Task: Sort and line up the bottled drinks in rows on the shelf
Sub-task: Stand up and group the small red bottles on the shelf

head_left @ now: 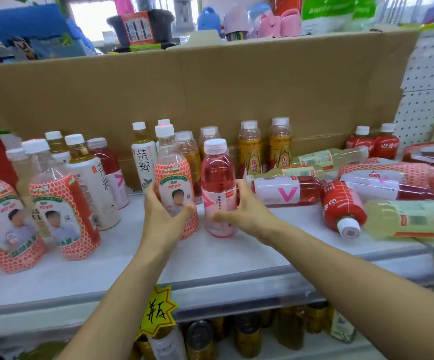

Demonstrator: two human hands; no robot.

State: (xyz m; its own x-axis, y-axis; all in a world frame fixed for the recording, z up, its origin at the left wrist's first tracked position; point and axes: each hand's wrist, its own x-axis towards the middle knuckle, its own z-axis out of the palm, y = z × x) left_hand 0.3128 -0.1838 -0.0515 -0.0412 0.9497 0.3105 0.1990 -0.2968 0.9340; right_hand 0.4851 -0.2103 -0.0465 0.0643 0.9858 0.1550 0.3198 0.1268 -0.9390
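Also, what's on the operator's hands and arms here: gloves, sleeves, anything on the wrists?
Nothing worn that shows. The left hand and right hand are bare, with no gloves and no rings visible. The left forearm and right forearm are bare to the frame edge: no sleeve, watch or band in view.

Tea bottle (143,162) "茶粹"; yellow tag (158,311) "瓶"

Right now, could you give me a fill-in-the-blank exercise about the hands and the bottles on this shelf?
The left hand grips the orange-patterned bottle, which stands ____.
The right hand grips the pink bottle, whose cap is ____.
The red-wrapped bottle right of it lies on its ____.
Missing words: upright; white; side.
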